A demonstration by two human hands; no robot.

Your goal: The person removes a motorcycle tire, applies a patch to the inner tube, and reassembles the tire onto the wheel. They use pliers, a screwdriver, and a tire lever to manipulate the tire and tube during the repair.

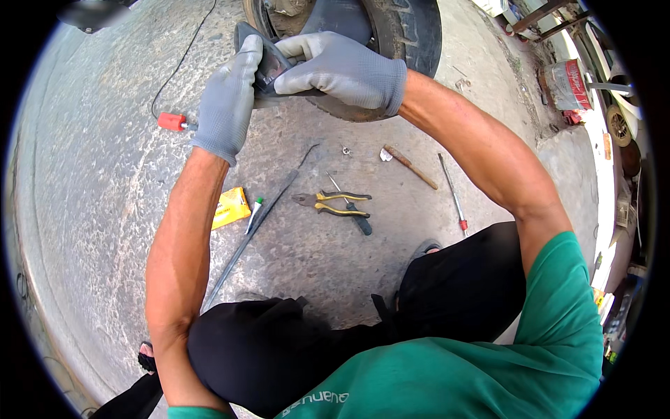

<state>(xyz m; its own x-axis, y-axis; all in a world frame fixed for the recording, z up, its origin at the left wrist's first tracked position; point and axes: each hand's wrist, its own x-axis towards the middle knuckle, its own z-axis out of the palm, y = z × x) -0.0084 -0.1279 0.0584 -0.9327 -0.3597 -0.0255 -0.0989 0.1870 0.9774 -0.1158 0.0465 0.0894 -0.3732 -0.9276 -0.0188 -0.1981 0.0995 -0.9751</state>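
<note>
Two-handing it here, gripping the tube [269, 70] in gloved left hand [227, 101] and right hand [342, 70], holding it just by the tyre [413, 35], with pliers [320, 201] and a yellow packet [231, 208] on the floor [105, 230].

tyre [417, 38] cut off, black rubber [269, 68] part-hidden

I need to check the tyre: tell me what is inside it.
Smooth dark rubber, perhaps an inner tube, shows inside the tyre, beside an unclear brownish area. The gloved right hand covers part; what lies behind it cannot be seen.
</note>
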